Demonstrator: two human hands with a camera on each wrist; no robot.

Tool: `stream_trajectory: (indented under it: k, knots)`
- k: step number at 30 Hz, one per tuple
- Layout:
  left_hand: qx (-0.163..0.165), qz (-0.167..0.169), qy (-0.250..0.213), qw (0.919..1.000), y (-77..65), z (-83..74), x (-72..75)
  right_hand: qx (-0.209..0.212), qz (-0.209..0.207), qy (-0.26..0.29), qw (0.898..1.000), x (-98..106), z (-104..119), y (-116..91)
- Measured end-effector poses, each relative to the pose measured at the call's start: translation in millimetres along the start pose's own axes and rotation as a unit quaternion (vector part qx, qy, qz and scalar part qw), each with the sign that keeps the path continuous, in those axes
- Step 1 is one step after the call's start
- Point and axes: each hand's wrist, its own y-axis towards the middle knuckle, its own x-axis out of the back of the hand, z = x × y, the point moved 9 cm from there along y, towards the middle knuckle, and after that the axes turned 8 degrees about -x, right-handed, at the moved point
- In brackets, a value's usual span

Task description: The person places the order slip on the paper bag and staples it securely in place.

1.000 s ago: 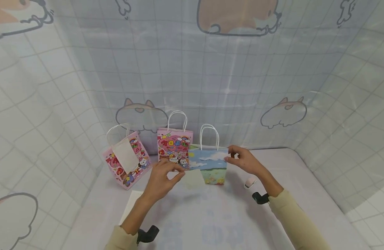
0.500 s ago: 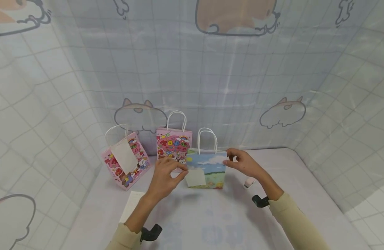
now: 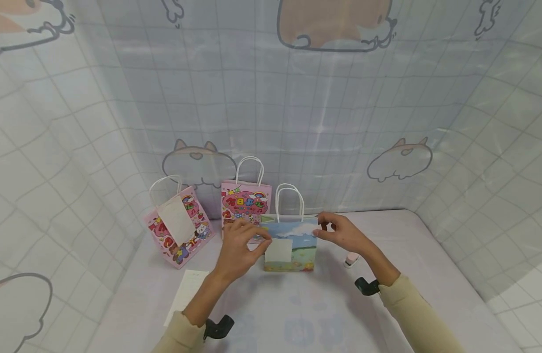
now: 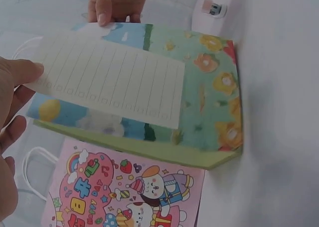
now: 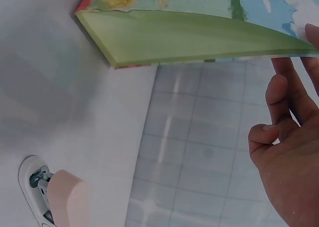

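Observation:
A paper gift bag point(image 3: 304, 254) with a painted sky and flower meadow stands at the back of the table, white cord handles up. My right hand point(image 3: 345, 234) pinches its upper right edge, thumb in front and fingers behind. Between thumb and fingertips my left hand point(image 3: 239, 249) pinches a small lined sheet of paper point(image 3: 279, 251) by its upper left corner. The sheet lies over the lower left part of the bag's front. In the left wrist view the sheet point(image 4: 114, 80) shows ruled lines with a row of little boxes.
A pink cartoon gift bag point(image 3: 245, 203) stands behind on the left. Another pink bag point(image 3: 200, 235), tilted, has a blank-looking sheet point(image 3: 177, 221) on its front. A lined pad point(image 3: 186, 291) lies near my left forearm. A small pink-and-white stapler point(image 3: 351, 259) lies at right.
The painted bag has come slightly nearer and to the left, with my right hand still on its edge. My left hand has brought the sheet rightward, now squarer against the bag's front.

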Motion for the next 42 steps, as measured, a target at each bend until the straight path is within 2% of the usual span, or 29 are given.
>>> stream_trajectory:
  k: [8,13,22,33,42]
  knots:
    - [-0.02,-0.035,0.027,0.9988,4.0,-6.5,1.2,0.009,0.012,0.016,1.0,-6,2,-2]
    - [-0.013,-0.055,0.048,0.9972,5.8,-3.9,2.1,0.01,0.021,0.016,1.0,-12,6,-3]
    - [0.012,-0.046,0.029,0.9984,1.8,6.5,-3.7,0.012,0.035,0.013,0.999,-23,9,-4]
    - [0.014,-0.044,0.012,0.9989,-1.5,11.0,-4.4,0.002,0.04,0.012,0.999,-27,15,-5]
    - [0.016,-0.051,0.017,0.9984,-2.7,10.7,-3.3,0.024,0.034,-0.015,0.999,-27,26,-8]
